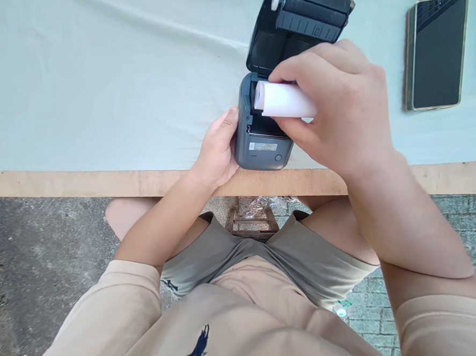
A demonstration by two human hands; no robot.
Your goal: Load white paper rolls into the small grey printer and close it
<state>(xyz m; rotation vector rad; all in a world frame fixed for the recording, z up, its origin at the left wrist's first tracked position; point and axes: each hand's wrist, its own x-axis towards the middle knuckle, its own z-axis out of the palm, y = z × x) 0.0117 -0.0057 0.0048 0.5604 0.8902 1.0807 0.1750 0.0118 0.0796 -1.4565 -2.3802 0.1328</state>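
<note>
A white paper roll (289, 99) is being pinched between the thumb and fingers of the right hand (343, 104) at the open compartment (265, 126) of a portable thermal printer (263, 161), which is being gripped on its left by the left hand (218, 150), over the table's (106, 84) near edge.

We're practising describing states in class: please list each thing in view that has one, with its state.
Printer: opened, held by the left hand
Lid: swung up
Paper roll: wound, in the right hand, at the open compartment
Phone: face up, screen dark
Cloth: spread out, slightly wrinkled
Power button: lit or not, cannot tell
</note>
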